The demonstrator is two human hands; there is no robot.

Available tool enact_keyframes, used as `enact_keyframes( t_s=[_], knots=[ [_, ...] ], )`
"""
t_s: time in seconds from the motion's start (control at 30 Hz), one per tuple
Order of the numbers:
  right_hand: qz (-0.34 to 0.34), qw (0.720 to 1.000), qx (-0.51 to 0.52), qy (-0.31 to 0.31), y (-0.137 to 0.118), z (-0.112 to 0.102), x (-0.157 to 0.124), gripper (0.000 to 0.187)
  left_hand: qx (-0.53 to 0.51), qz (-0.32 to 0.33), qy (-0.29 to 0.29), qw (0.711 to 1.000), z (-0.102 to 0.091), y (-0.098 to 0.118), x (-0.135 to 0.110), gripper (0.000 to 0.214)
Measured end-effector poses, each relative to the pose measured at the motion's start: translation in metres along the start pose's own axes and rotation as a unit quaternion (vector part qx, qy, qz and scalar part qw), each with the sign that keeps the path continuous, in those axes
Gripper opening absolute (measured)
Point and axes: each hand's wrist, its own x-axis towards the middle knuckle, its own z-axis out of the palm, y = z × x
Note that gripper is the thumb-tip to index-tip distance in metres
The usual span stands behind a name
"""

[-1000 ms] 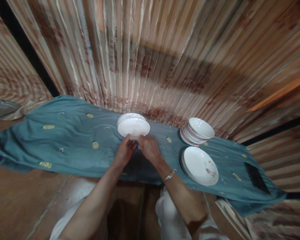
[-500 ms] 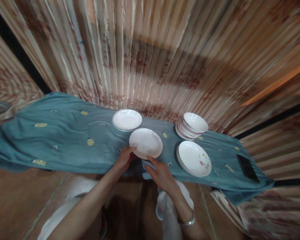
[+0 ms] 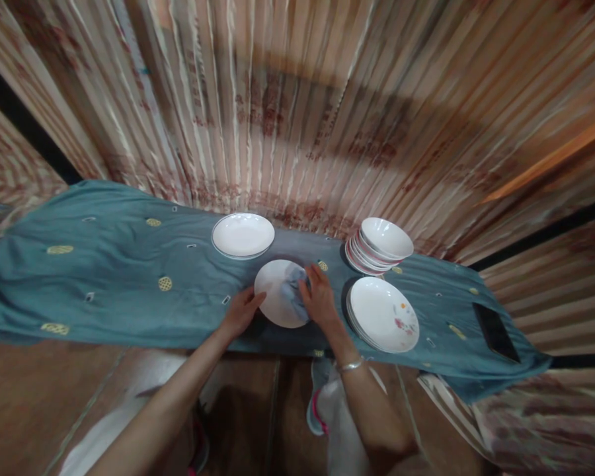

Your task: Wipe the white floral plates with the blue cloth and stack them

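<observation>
A white plate (image 3: 274, 305) is held above the middle of the cloth-covered table. My left hand (image 3: 242, 312) grips its left edge, thumb on the upper face and fingers out of sight below. At the plate's right side, my right hand (image 3: 320, 295) holds a light blue cloth (image 3: 293, 291) pressed on the upper face. Behind lies a small stack of dark-rimmed white plates (image 3: 242, 235). To the right of my right hand is a stack of white plates with a flower print (image 3: 383, 314).
Stacked white bowls with red bands (image 3: 379, 244) stand at the back right. A flat black object, perhaps a phone (image 3: 496, 332), lies near the right end. The green tablecloth (image 3: 123, 284) is wrinkled at the left. A pleated curtain (image 3: 297, 132) hangs close behind the table.
My right hand has moved from the plate's near edge up to its right side, bringing the blue cloth from below onto the upper face. My left hand still grips the left edge.
</observation>
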Motion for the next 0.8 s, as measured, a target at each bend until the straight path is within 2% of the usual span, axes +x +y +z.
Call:
enact_keyframes(
  t_s=[0.07,0.17,0.3,0.4,0.6,0.8],
  knots=[
    [-0.048,0.997,-0.053,0.000,-0.001,0.002,-0.009,0.038,0.041,0.040,0.009,0.998,-0.003,0.004,0.000,0.016],
    [-0.088,0.989,-0.105,-0.054,-0.006,0.000,-0.022,0.037,0.059,0.048,0.036,0.996,-0.005,0.009,-0.003,0.011],
    [-0.051,0.974,-0.179,-0.130,-0.010,-0.002,-0.026,0.036,0.062,0.043,0.064,0.995,-0.007,0.011,-0.006,0.010],
    [-0.020,0.965,-0.209,-0.155,-0.011,-0.002,-0.020,0.038,0.101,0.064,0.079,0.990,-0.008,0.009,-0.007,0.019],
    [0.006,0.965,-0.218,-0.143,-0.014,0.006,-0.006,0.038,0.141,0.126,0.106,0.976,-0.011,0.006,-0.008,0.018],
    [0.013,0.974,-0.191,-0.125,-0.016,0.020,0.006,0.041,0.043,0.080,0.120,0.989,-0.013,0.006,-0.010,0.027]
  ],
)
